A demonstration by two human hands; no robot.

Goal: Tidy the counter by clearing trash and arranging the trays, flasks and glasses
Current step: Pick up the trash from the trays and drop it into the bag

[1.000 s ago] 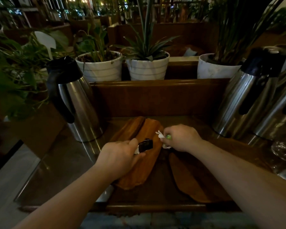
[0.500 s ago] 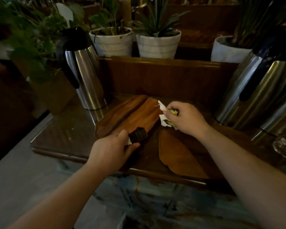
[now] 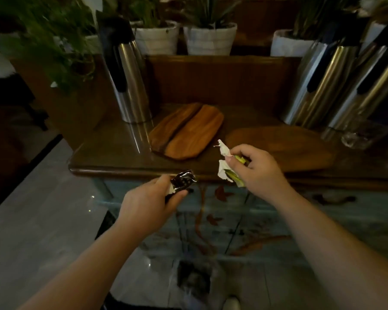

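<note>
Trash wrappers (image 3: 183, 181) in both hands (image 3: 148, 204) carry no legible writing.

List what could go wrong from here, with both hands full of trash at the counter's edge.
1. The right hand pinches a loose white and green wrapper with scraps hanging free; a piece could drop to the floor.
2. The left hand holds the dark foil wrapper only by its end, so it may slip.
3. With both hands full, reaching back for the wooden trays risks knocking the steel flask or the glass.
</note>
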